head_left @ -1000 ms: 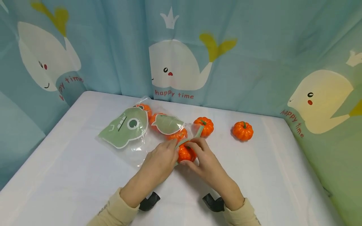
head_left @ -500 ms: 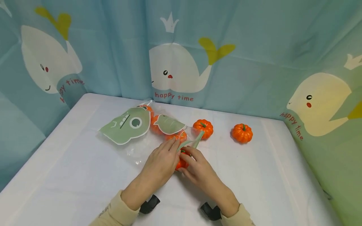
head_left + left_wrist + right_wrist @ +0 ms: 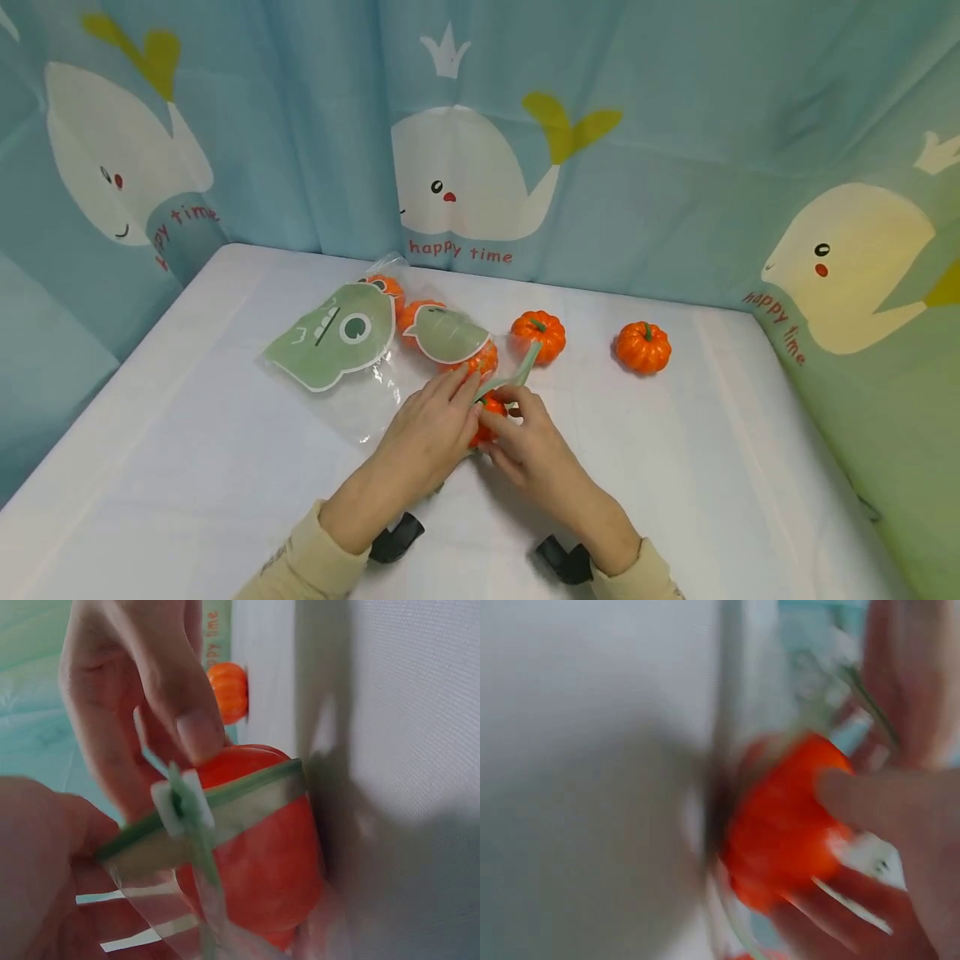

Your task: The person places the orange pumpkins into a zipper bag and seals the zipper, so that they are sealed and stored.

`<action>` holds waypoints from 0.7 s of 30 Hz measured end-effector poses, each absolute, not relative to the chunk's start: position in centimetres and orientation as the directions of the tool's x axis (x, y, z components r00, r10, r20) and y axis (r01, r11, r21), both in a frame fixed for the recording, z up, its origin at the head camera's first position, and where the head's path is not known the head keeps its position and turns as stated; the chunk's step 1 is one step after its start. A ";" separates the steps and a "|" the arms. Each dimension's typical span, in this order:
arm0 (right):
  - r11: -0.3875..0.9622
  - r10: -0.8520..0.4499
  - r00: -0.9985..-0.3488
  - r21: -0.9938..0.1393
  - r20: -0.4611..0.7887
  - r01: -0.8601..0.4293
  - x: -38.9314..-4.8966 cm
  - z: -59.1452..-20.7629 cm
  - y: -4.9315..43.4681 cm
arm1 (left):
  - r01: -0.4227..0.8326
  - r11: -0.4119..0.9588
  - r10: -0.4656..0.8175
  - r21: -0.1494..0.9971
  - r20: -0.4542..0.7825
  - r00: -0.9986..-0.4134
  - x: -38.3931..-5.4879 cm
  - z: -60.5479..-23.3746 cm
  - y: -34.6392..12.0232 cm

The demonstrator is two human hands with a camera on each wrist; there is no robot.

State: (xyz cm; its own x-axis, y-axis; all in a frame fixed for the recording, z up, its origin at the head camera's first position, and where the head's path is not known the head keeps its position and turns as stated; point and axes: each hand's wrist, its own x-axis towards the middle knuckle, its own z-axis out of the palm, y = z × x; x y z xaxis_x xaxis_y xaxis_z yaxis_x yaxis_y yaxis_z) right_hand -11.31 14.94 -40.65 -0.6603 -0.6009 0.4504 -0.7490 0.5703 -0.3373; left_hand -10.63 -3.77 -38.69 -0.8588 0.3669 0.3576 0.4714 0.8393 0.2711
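A clear zip bag [image 3: 326, 337] with a green cartoon print lies on the table, several small orange toy pumpkins showing inside it. My left hand [image 3: 423, 429] holds the bag's mouth at its green zip edge [image 3: 255, 784], where a white slider sits. At that mouth my right hand [image 3: 536, 442] grips a toy pumpkin [image 3: 787, 825] between thumb and fingers. The left wrist view shows most of this pumpkin behind the clear film, its top poking out past the zip edge under the right thumb.
Two more toy pumpkins stand on the white table: one [image 3: 540, 336] just behind the bag's mouth, another [image 3: 643, 347] farther right. A curtain [image 3: 675, 167] with whale prints borders the table's back and sides. Black wrist mounts [image 3: 397, 537] sit under both forearms.
My right hand has moved the pumpkin slightly left and nearer, farther into the bag's mouth. The left hand keeps its hold on the bag, and the two loose pumpkins stay put.
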 end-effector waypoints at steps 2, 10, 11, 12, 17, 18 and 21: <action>0.550 -0.625 -0.691 -0.423 0.363 -0.720 -11.3 -40.0 15.7 | 0.485 0.839 0.379 0.247 0.375 -0.846 -10.7 -38.7 -3.8; 0.569 -0.685 -0.713 -0.500 0.151 -0.653 -11.0 -38.6 18.0 | 0.473 0.832 0.385 0.290 0.312 -0.869 -10.5 -38.6 -3.9; 0.573 -0.691 -0.710 -0.497 0.136 -0.652 -10.9 -38.5 18.1 | 0.470 0.830 0.384 0.301 0.302 -0.872 -10.5 -38.6 -4.0; 0.575 -0.697 -0.707 -0.494 0.122 -0.652 -10.8 -38.5 18.1 | 0.470 0.829 0.386 0.304 0.297 -0.873 -10.5 -38.5 -4.0; 0.595 -0.717 -0.695 -0.473 0.053 -0.650 -10.6 -38.1 17.8 | 0.472 0.831 0.391 0.294 0.296 -0.872 -10.7 -38.2 -4.3; 0.600 -0.719 -0.694 -0.465 0.043 -0.651 -10.5 -38.1 17.7 | 0.476 0.832 0.395 0.284 0.300 -0.868 -10.7 -38.1 -4.3; 0.610 -0.725 -0.688 -0.438 0.028 -0.660 -10.3 -38.3 17.4 | 0.497 0.830 0.412 0.253 0.322 -0.852 -10.6 -38.2 -4.2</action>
